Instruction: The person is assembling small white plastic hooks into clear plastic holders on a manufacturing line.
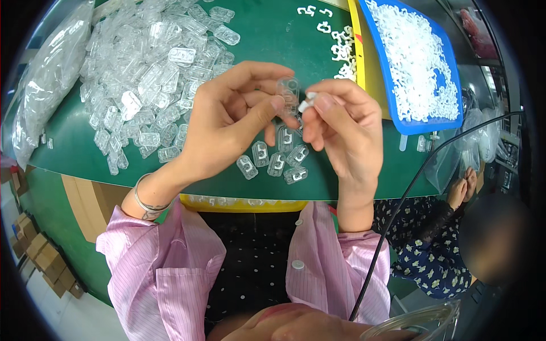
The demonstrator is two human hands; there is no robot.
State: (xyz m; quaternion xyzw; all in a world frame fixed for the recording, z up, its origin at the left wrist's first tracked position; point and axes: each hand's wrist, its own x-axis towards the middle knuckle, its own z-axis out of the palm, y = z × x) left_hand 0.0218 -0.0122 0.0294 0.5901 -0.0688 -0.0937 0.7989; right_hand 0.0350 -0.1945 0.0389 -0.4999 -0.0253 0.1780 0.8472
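My left hand (219, 125) pinches a clear plastic casing (289, 91) between thumb and fingers, holding it above the green table. Close beside it, my right hand (352, 131) grips a small white plastic clip (305, 105) between thumb and forefinger. The clip is at the casing's right edge; whether they touch I cannot tell. Below my hands lie several clear casings (277, 163) with a curved white clip in each. A large heap of clear casings (153, 68) spreads to the left of my left hand.
A blue tray (424, 126) of white clips sits on a yellow bin (359, 51) at right, with loose clips (341, 51) beside it. A clear bag (48, 85) lies far left. A black cable (418, 179) crosses the right side. Another person's hands (463, 187) are nearby.
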